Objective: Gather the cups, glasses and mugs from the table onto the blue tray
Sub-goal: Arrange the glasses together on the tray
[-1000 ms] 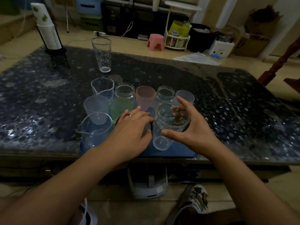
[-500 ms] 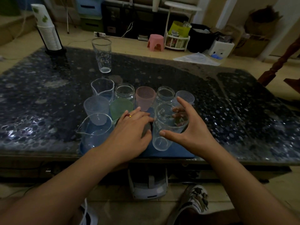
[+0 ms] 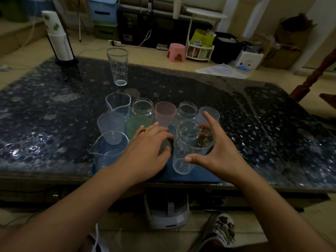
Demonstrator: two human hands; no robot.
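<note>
A blue tray (image 3: pixel 198 176) lies at the table's near edge and holds several cups, jars and beakers. My right hand (image 3: pixel 216 153) wraps a clear printed glass (image 3: pixel 185 142) that stands on the tray's front right; the thumb is in front, fingers show through behind it, and the index finger sticks up. My left hand (image 3: pixel 145 151) lies curled over a dark cup (image 3: pixel 165 146) just left of that glass, hiding most of it. A tall clear glass (image 3: pixel 118 66) stands alone on the table beyond the tray.
The dark speckled table (image 3: pixel 254 128) stretches left and right of the tray. A stack of paper cups in a black holder (image 3: pixel 59 40) stands at the far left corner. A wooden chair part (image 3: pixel 312 79) rises at the right edge.
Almost nothing differs. Both hands stay on the same cup and glass, and my right hand has shifted slightly.
</note>
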